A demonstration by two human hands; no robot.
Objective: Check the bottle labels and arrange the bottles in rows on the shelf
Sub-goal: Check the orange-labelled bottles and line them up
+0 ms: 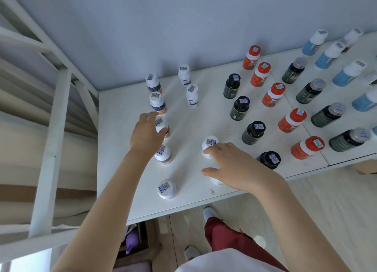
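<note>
White shelf (pixel 122 159) against a grey wall holds columns of bottles, with black bottles (pixel 254 132) and orange bottles (pixel 273 95) close on the right. The left hand (pixel 146 135) brackets an orange-label bottle (pixel 163 126), fingers apart and thumb at its side; whether they clamp it I cannot tell. The right hand (pixel 234 165) has splayed fingers, forefinger on a white bottle (pixel 210 143). Each should probably be slid upright into line. A half-hidden bottle (pixel 216 181) under the right palm could tip.

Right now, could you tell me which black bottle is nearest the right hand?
The frontmost black bottle, beside the right hand; the other three stand farther back in the row.
</note>
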